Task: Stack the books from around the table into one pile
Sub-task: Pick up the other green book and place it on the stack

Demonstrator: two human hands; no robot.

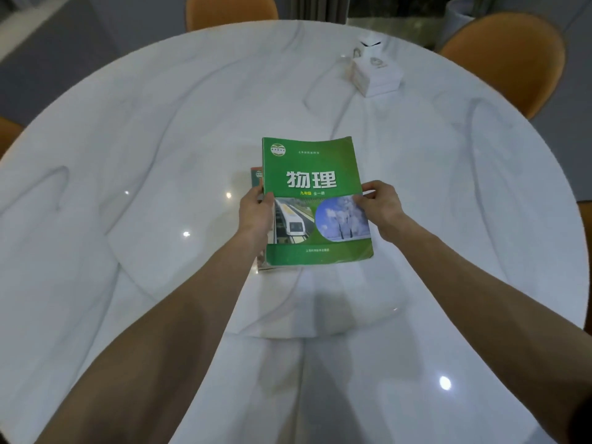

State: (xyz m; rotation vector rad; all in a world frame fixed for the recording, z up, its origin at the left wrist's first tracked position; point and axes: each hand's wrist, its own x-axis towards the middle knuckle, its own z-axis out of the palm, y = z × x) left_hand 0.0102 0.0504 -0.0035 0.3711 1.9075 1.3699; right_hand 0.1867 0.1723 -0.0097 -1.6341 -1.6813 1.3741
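Head view: both hands, left (256, 209) and right (381, 203), pinch the green book (312, 174), hiding nearly all of the book beneath (256, 176).

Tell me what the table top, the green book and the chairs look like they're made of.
Table top: marble or marble-look stone, polished; grey veins and sharp light reflections show.
Green book: paper with a glossy printed soft cover; its corners curl and look worn.
Chairs: orange upholstery, leather or fabric, too dim to tell.
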